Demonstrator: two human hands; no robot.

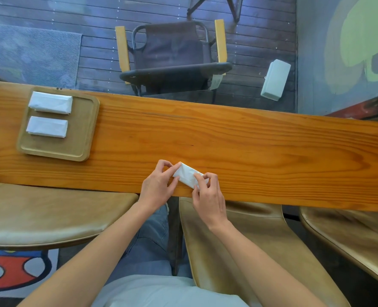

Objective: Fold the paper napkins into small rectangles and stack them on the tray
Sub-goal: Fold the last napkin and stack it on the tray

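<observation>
Both forearms reach out so our left hand (159, 185) and right hand (208, 196) pinch opposite ends of the folded napkin (187, 175) on the desk's (250, 140) near edge, apparently squaring it for the tray (81, 129) beside two stacks (48, 115).

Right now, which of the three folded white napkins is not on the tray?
The napkin pinched between the left hand and right hand on the table. The other two lie on the tray.
</observation>
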